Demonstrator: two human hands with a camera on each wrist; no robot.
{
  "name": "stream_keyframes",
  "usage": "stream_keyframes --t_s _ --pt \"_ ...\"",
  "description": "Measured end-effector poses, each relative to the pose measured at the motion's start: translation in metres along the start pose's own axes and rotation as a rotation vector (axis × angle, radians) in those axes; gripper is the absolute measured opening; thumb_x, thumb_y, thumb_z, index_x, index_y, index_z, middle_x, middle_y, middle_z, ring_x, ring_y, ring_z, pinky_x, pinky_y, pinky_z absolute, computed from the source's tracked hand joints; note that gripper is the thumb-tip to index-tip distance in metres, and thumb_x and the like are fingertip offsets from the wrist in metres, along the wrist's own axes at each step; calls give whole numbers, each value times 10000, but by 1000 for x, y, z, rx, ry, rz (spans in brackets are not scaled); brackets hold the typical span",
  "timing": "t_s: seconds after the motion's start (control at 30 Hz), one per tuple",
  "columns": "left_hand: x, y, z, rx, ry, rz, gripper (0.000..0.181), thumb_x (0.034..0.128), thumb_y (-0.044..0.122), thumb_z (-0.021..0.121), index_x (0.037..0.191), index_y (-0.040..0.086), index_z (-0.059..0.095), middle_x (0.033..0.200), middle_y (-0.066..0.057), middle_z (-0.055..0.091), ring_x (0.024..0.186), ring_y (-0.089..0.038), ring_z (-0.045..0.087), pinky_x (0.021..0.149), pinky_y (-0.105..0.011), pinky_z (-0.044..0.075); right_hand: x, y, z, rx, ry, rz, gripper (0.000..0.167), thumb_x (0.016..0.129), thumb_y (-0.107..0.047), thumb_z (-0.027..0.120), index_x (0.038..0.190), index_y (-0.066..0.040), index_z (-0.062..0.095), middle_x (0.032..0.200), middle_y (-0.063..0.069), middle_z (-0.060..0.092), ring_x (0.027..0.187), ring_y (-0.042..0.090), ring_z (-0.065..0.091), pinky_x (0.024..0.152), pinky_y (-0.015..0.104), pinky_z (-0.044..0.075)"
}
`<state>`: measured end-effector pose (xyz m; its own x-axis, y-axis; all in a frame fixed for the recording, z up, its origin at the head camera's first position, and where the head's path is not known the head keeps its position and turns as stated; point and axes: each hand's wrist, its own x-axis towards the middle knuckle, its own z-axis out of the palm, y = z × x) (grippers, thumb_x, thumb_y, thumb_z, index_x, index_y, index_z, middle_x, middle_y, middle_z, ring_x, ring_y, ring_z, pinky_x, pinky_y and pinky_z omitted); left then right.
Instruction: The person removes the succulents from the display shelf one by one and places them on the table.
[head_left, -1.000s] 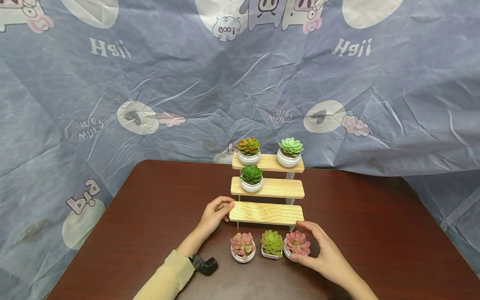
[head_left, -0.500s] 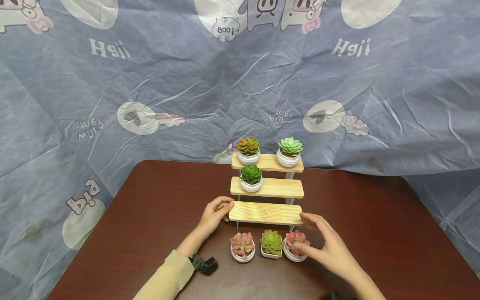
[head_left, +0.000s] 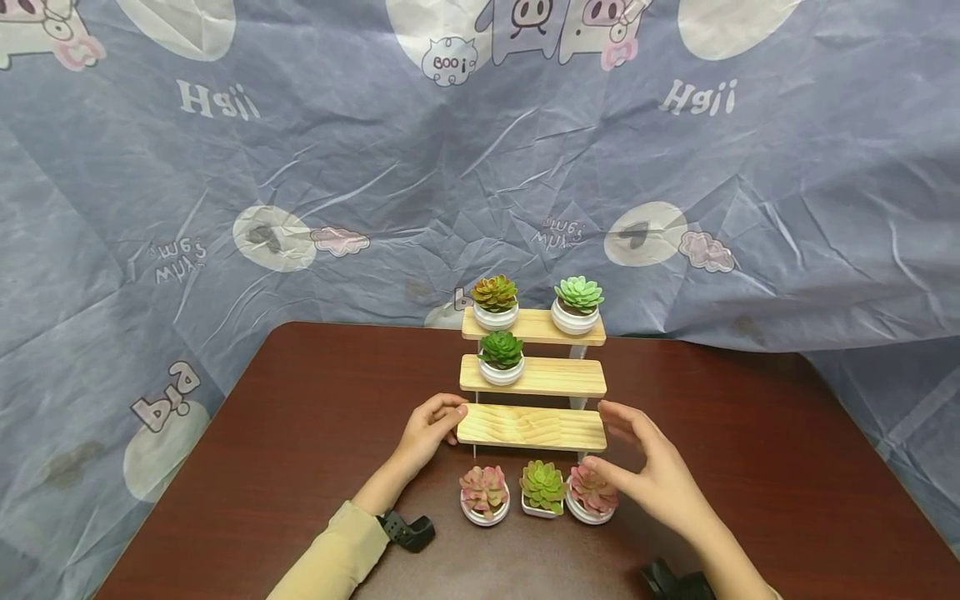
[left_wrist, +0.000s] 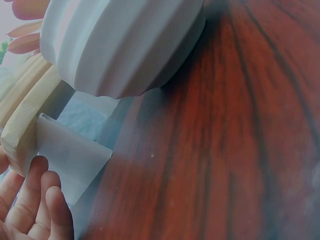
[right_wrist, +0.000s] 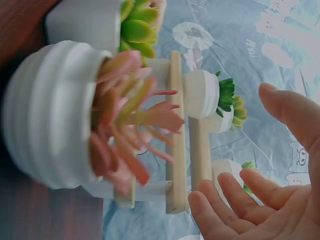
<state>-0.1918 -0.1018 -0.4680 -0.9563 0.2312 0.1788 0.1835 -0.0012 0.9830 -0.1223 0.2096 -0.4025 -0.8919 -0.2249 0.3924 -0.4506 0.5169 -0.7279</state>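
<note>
A tiered wooden plant stand with three pale boards stands on the table in the head view. My left hand grips the left end of its lowest board; in the left wrist view the fingertips meet the board's end beside a clear leg. My right hand is spread, holding nothing, near that board's right end and above the right pink succulent. A green succulent in a square pot and another pink succulent stand in front of the stand.
On the top board sit a reddish-green succulent and a mint succulent. A dark green succulent occupies the middle board's left end. A printed blue-grey cloth hangs behind the dark wood table.
My right hand has risen away from the right pink succulent, its fingers moving up beside the lowest board's right end. My left hand has stayed on the stand.
</note>
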Motion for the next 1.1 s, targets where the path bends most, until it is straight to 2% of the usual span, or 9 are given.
stream_keyframes --t_s 0.1,0.23,0.43,0.57,0.8,1.1 --pt "0 0 0 -2 0 1 205 944 56 555 1098 -74 593 781 -44 632 649 -369 529 583 -379 515 5 -2 1 16 8 4 661 739 -102 809 1308 -48 477 1279 70 534 1092 301 558 915 141 412" --pt "0 0 -1 -10 1 -2 203 944 57 557 1096 -73 593 769 -20 632 634 -313 536 579 -369 514 11 -6 3 48 10 31 650 749 -120 805 1309 -74 479 1286 77 531 1110 289 553 922 169 423" --pt "0 -2 -1 -14 -4 -6 210 946 72 559 1100 -66 596 769 -5 631 622 -234 537 577 -342 511 18 -13 4 87 15 11 634 762 -108 792 1311 -72 478 1291 124 523 1154 264 522 939 149 399" --pt "0 -2 -1 -16 -4 0 219 945 70 560 1103 -80 587 776 -10 633 619 -229 539 573 -345 514 24 -18 6 77 12 12 634 766 -128 791 1314 -80 476 1296 114 515 1158 277 522 941 136 387" --pt "0 -1 0 -18 -2 -2 220 944 64 559 1104 -85 585 780 -11 633 607 -201 537 568 -325 508 34 -25 10 93 9 41 641 773 -166 791 1319 -77 467 1323 102 491 1168 273 524 958 320 430" --pt "0 -1 -1 -3 0 -7 208 947 67 557 1100 -68 594 769 7 636 607 -204 538 573 -324 508 48 -30 17 137 27 41 646 766 -132 792 1307 -14 459 1320 150 471 1176 350 503 950 443 433"
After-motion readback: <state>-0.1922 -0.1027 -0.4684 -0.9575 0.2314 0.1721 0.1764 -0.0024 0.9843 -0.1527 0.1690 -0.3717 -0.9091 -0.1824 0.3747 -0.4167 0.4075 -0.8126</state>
